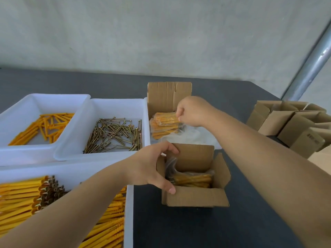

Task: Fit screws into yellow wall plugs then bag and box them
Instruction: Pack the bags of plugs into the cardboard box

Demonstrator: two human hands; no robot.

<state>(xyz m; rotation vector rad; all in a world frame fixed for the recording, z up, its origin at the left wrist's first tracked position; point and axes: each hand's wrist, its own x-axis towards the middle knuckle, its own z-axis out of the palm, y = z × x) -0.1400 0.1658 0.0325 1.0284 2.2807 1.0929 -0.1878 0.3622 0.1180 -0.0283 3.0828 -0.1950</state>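
Head view: bagged plugs going into the box.
Left hand [152, 167] grips the open cardboard box [195, 196] by its left flap; one filled bag [191, 179] lies inside. Right hand [192, 111] pinches another bag of yellow plugs [165, 117] on the pile in the far white tray [219, 146].

Box [195, 196] top open, flaps upright.

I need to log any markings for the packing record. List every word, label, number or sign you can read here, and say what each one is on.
No text can be read.
Dark printed mark on the side of one folded carton in the stack of cartons at the right: too small and blurred to read.
Open box, upright carton, bagged plugs and white trays: no print visible.
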